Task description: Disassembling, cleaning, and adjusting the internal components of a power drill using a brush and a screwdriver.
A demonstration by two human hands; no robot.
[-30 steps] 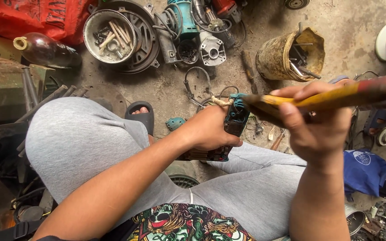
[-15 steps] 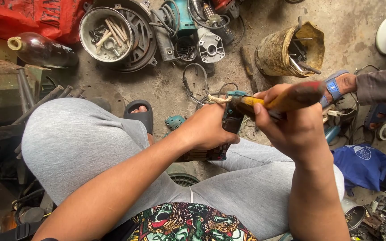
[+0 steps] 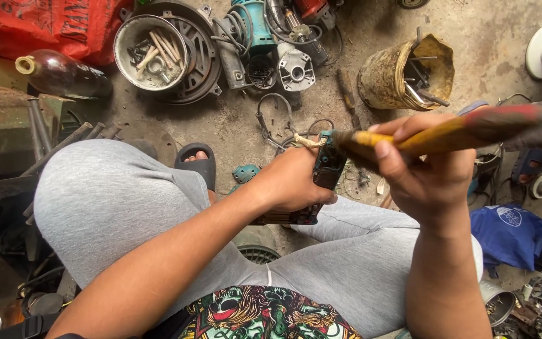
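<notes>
My left hand (image 3: 296, 182) grips a dark power-tool part (image 3: 326, 172) with teal trim, held above my knees. A short tan wire end sticks out at its top. My right hand (image 3: 425, 172) holds a yellow-handled brush (image 3: 446, 133) with a reddish end. Its dark bristles touch the upper right side of the tool part. I sit with grey trousers (image 3: 127, 207) over the concrete floor.
A round metal bowl of bolts (image 3: 152, 53) lies at top left beside a teal power tool body (image 3: 255, 28) and a silver gear housing (image 3: 295, 66). A rusty can with tools (image 3: 403, 72) stands top right. Blue cloth (image 3: 509, 232) lies right; a dark bottle (image 3: 64, 72) left.
The brush has swung: its handle was lying out to the right, then tilted close over my hand, and now it reaches out to the right again with bristles at the part. My left hand stayed put.
</notes>
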